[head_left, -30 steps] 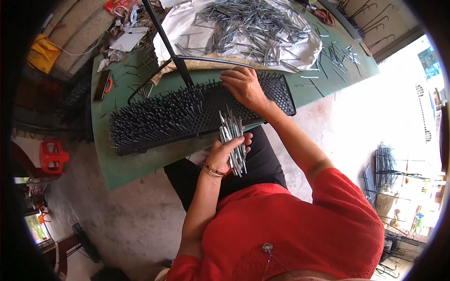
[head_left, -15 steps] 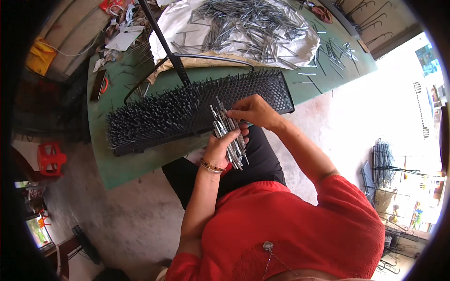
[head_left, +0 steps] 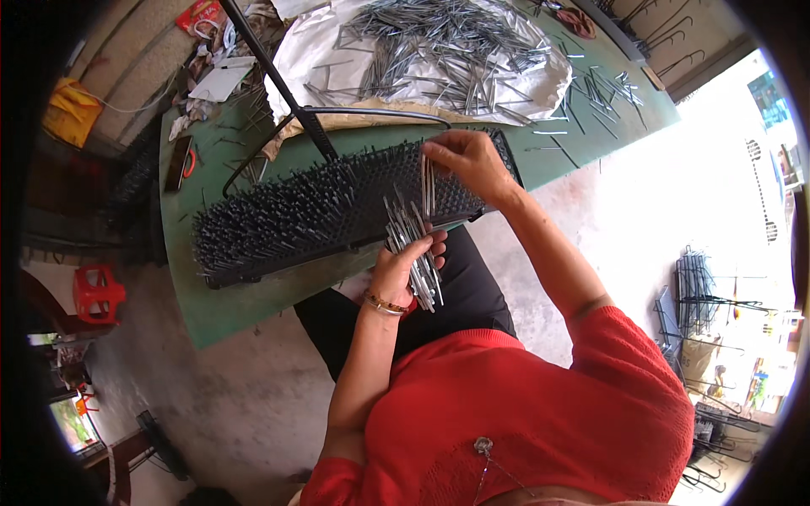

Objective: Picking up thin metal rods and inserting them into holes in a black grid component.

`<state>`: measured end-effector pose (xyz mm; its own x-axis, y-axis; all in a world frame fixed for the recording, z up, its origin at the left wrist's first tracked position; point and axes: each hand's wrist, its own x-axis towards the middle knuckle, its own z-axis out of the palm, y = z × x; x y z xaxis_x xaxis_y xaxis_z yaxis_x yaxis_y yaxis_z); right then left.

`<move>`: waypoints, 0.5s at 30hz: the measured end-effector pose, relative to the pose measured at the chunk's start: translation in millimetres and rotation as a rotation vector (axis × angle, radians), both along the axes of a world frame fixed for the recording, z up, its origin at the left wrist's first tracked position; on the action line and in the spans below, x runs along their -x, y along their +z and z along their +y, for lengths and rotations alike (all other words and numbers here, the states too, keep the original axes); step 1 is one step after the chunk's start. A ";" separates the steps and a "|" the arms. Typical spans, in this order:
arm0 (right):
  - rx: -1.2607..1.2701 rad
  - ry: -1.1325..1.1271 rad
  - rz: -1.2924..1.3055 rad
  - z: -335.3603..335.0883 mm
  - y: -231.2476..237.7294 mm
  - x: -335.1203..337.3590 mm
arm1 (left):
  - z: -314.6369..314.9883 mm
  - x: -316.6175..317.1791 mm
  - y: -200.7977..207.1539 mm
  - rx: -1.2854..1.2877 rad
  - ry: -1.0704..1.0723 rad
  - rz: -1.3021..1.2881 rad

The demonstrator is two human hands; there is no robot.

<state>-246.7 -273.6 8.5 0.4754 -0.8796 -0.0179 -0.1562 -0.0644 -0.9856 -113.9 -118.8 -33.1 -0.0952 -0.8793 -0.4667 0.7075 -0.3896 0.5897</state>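
Observation:
My left hand (head_left: 403, 268) is closed round a bundle of thin silvery metal rods (head_left: 407, 232), which fan upward in front of my lap. Higher and to the right, my right hand (head_left: 474, 167) pinches a few rods (head_left: 429, 192) by their upper ends. They hang nearly upright over the near side of a long black perforated rack (head_left: 371, 218). Many dark rod ends (head_left: 274, 211) stand packed in the rack's left part and along its far edge. Bare holes show in its middle and right. My right hand hides some of the right end.
A green table (head_left: 211, 316) carries the rack. Behind it, loose rods (head_left: 456, 51) lie heaped on white sheeting (head_left: 325, 55), with more scattered rightward. A black post (head_left: 274, 59) rises from the rack. A phone (head_left: 178, 163) and orange-handled scissors (head_left: 191, 163) lie at left.
My right hand has moved up and away from the bundle, drawing a few rods out of it over the rack. My left hand has stayed nearly in place.

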 end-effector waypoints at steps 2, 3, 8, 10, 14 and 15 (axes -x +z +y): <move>0.069 -0.068 0.079 -6.3 3.1 -0.9 | 2.7 0.7 -1.0 -0.054 0.018 -0.010; 0.130 -0.098 0.019 -13.8 -2.6 -2.0 | 3.9 0.7 0.3 -0.052 0.020 -0.005; 0.326 -0.146 -0.169 -32.5 -13.5 -11.9 | 5.7 2.8 -1.9 -0.030 -0.002 -0.005; 0.381 -0.146 -0.130 -36.1 -19.4 -12.9 | 6.0 3.2 -2.8 -0.025 -0.007 -0.002; 0.485 -0.124 0.011 -37.4 -25.8 -13.5 | 7.4 2.4 -7.1 -0.021 -0.019 0.008; 0.487 -0.124 0.010 -37.7 -26.8 -14.1 | 7.5 2.0 -7.8 -0.020 -0.026 0.010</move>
